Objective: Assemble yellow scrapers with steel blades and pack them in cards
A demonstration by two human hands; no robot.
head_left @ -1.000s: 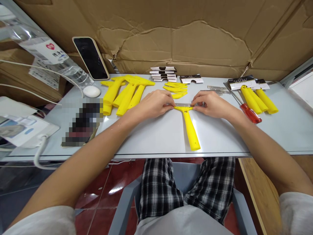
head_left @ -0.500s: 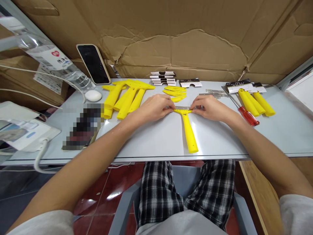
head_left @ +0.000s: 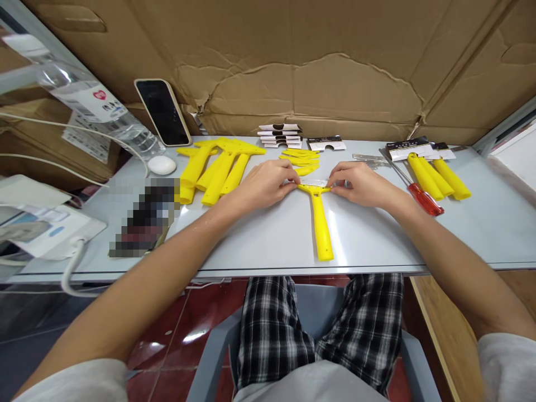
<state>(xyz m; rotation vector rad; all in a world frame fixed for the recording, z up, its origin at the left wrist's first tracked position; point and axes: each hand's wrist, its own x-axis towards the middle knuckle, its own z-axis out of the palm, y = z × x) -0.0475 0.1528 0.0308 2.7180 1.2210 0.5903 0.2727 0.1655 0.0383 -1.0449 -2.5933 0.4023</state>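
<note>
A yellow plastic scraper handle lies on the table in front of me, its wide head pointing away. Along that head sits a thin metal blade. My left hand pinches the left end of the blade and head, while my right hand pinches the right end. The fingertips partly cover both ends. Just beyond are several yellow blade covers, and loose metal blades lie behind my right hand.
More yellow scraper handles are piled at left. At right lie a red screwdriver and carded yellow scrapers. Folded cards stack at the back. A phone leans on cardboard beside a water bottle.
The scraper handle's lower end has swung slightly left, and the blade has shifted slightly and catches more light. Both hands keep their pinch in nearly the same place.
</note>
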